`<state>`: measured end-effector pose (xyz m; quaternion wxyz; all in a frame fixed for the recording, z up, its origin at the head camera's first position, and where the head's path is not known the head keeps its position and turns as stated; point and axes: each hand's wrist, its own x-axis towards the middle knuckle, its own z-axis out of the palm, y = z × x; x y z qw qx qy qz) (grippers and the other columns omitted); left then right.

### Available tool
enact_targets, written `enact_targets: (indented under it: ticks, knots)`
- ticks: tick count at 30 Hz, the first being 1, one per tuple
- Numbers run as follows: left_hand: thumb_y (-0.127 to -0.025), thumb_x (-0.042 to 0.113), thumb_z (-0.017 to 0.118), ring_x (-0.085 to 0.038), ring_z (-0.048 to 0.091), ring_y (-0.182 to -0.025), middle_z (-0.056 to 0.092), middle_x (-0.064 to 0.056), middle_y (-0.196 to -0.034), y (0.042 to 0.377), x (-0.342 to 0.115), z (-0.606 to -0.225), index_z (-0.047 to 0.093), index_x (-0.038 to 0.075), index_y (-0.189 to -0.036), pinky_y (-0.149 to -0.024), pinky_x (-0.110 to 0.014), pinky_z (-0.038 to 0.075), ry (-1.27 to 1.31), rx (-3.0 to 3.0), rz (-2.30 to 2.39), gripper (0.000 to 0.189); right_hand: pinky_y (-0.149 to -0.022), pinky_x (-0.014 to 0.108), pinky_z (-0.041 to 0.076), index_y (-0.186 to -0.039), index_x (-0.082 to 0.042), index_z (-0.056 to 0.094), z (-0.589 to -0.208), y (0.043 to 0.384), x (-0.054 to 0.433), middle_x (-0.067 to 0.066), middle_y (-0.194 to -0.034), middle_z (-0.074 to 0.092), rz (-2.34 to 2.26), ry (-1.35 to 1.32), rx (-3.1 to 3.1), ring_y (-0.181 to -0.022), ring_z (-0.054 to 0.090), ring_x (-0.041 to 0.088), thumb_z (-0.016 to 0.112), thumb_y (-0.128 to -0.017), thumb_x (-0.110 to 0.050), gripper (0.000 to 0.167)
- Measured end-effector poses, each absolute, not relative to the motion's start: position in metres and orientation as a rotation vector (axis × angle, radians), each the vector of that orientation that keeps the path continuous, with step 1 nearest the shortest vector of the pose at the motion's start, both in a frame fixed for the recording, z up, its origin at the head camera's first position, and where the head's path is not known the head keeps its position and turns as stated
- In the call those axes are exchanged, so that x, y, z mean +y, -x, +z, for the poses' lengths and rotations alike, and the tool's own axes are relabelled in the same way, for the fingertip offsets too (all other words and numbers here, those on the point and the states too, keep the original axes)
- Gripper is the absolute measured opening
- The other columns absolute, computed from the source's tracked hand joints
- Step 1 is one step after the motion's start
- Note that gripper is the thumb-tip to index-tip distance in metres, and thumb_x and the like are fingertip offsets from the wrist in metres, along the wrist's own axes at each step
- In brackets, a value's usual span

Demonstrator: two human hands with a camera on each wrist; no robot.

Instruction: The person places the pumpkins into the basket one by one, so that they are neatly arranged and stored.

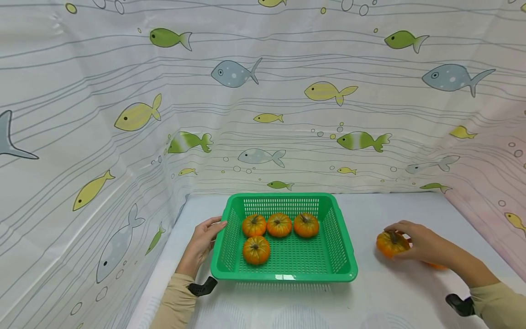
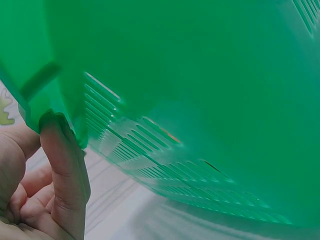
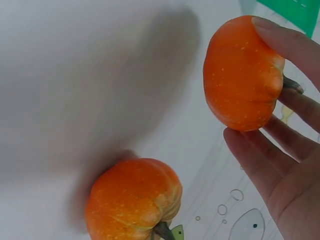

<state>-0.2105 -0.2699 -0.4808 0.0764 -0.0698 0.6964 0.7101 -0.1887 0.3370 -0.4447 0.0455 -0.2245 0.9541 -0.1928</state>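
Note:
A green plastic basket (image 1: 283,277) stands on the table with several small orange pumpkins inside, three in a row at the back and one pumpkin (image 1: 256,250) in front at the left. My left hand (image 1: 202,244) holds the basket's left rim, and the left wrist view shows its fingers (image 2: 62,170) bent at the rim's edge. Right of the basket, my right hand (image 1: 427,242) grips a pumpkin (image 3: 242,75) between thumb and fingers, apart from the table surface in the right wrist view. Another pumpkin (image 3: 135,197) lies on the table near that hand, mostly hidden behind it in the head view.
A white table surface (image 1: 361,301) lies under everything. Behind it and at both sides hangs a white sheet (image 1: 287,105) printed with fish and wavy lines. The basket's raised walls (image 1: 337,237) enclose the pumpkins.

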Motion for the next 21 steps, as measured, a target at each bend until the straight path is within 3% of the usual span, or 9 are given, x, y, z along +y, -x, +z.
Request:
enact_targets:
  ticks: [9, 21]
  knots:
    - [-0.102, 0.026, 0.068, -0.01, 0.076, -0.084, 0.077, 0.006, -0.1, 0.21, -0.27, -0.48, 0.051, -0.001, -0.146, -0.074, -0.026, 0.064, 0.188, 2.078, 2.133, 0.054, -0.085, 0.045, 0.064, -0.128, -0.011, 0.067, -0.432, 0.189, 0.323, 0.007, -0.123, 0.068, -0.673, 0.682, 2.876, -0.11, 0.064, 0.03, 0.093, -0.075, -0.038, 0.065]
    - [-0.102, 0.026, 0.068, -0.011, 0.077, -0.084, 0.078, 0.003, -0.103, 0.21, -0.27, -0.48, 0.05, -0.001, -0.147, -0.074, -0.027, 0.064, 0.178, 2.072, 2.133, 0.055, -0.085, 0.037, 0.064, -0.129, -0.01, 0.066, -0.414, 0.191, 0.305, 0.005, -0.124, 0.068, -0.747, 0.744, 2.879, -0.111, 0.063, 0.029, 0.092, -0.076, -0.038, 0.066]
